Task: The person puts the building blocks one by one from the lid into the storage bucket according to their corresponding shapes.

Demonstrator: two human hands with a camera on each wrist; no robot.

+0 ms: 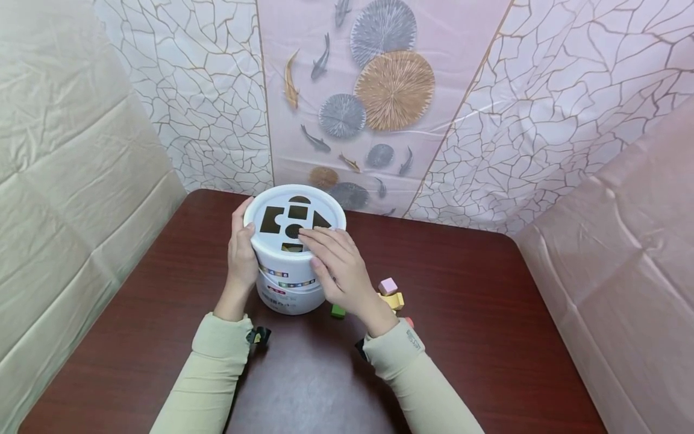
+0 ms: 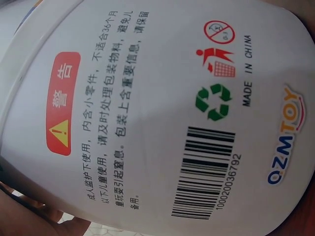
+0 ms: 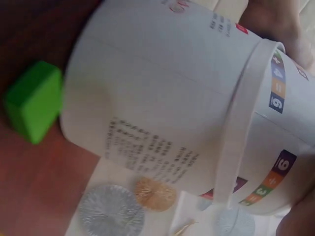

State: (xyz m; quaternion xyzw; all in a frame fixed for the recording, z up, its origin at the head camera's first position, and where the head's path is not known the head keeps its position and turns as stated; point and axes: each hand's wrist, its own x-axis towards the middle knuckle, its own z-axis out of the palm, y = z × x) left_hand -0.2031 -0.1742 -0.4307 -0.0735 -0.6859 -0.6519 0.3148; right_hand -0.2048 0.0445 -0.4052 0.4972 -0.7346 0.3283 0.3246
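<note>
A white toy bucket [image 1: 291, 299] stands upright on the table, its white lid [image 1: 271, 246] cut with several shaped holes. At the bucket's left side my left hand [image 1: 241, 256] holds it, thumb at the lid's rim; in the left wrist view, part of this hand [image 2: 34, 216] shows beside the printed bucket wall [image 2: 162, 98]. My right hand [image 1: 337, 260] rests with extended fingers over the lid's right side, near the round and triangular holes. Its thumb lies against the outer rim. A green block [image 3: 34, 101] sits on the table close beside the bucket's base.
Right of the bucket lie a pink block [image 1: 387, 286] and yellow blocks [image 1: 394, 301], with a red piece [image 1: 409, 322] partly behind the right sleeve. The dark red table [image 1: 461, 289] has patterned cloth [image 1: 217, 90] hanging behind it and plain cloth at both sides.
</note>
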